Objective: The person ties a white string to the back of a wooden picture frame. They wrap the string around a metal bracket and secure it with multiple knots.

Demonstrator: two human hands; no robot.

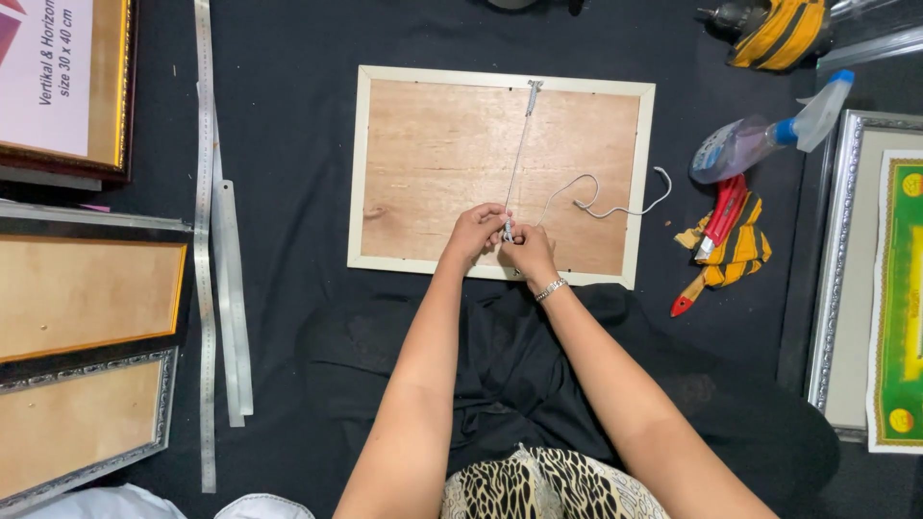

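Five picture frames [500,173], two metal rulers [204,240], one spray bottle [760,139], one drill [769,29].

Both hands [502,235] pinch taut string [519,154] over frame back [433,163].

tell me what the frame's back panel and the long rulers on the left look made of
Back panel: looks like thin plywood, unfinished, with tan grain and a knot mark. Rulers: probably steel or aluminium, going by the flat silvery strips with a dull sheen.
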